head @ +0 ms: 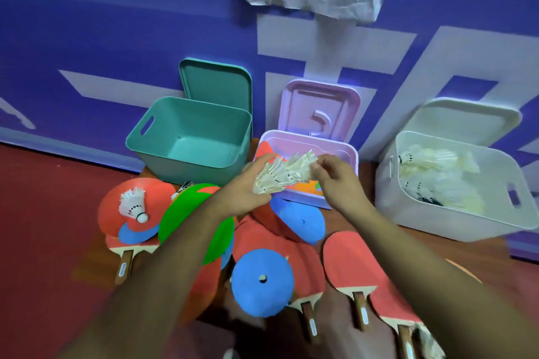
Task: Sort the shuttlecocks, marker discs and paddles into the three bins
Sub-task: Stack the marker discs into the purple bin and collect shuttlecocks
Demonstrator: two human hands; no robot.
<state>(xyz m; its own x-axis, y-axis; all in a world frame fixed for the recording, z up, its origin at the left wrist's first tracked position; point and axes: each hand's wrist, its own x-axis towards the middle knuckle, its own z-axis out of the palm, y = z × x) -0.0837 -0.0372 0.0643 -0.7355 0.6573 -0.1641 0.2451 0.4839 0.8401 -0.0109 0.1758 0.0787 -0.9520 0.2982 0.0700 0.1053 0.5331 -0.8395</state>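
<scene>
We get dim flat light, soft shadows, white bin (437, 221) washed out, purple glow fringing pink lid (303, 108), edges bent, forearms (145, 285) blurred.

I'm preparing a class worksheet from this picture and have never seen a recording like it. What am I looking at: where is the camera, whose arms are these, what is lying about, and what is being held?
There is no machine here. The one picture comes from a camera worn on a person's head, looking down at their own bare arms. The left hand and right hand together hold a bunch of shuttlecocks near the pink bin, which has coloured discs in it. The white bin on the right holds shuttlecocks. The teal bin on the left shows nothing inside. Nearer the person lie red paddles, a blue disc, a green disc and one loose shuttlecock.
</scene>
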